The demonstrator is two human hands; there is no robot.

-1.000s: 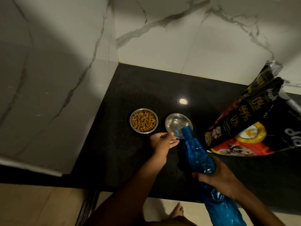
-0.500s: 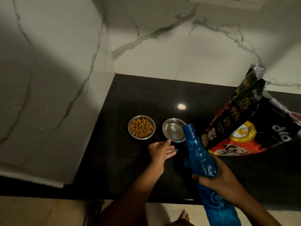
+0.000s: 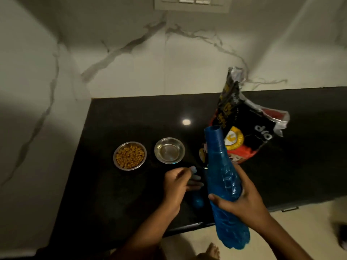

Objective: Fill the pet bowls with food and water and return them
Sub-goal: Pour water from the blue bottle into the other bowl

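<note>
Two small steel bowls stand side by side on the black counter (image 3: 116, 194). The left bowl (image 3: 129, 155) is full of brown kibble. The right bowl (image 3: 169, 150) holds clear water. My right hand (image 3: 242, 199) grips a blue plastic bottle (image 3: 223, 177) around its middle; the bottle is uncapped, nearly upright, its mouth up and to the right of the water bowl. My left hand (image 3: 176, 186) hovers over the counter just below the water bowl, fingers loosely spread and holding nothing. A small blue object, perhaps the bottle cap (image 3: 197, 200), lies on the counter between my hands.
An opened black and red pet food bag (image 3: 249, 126) lies on the counter behind the bottle. Marble walls close the counter at the back and left, with a switch plate (image 3: 191, 4) above. The counter's front edge runs by my wrists; my foot (image 3: 213, 251) shows on the floor below.
The bottle has swung from tilted over the water bowl to nearly upright, away from it. My left hand has drawn back from the bowl's rim.
</note>
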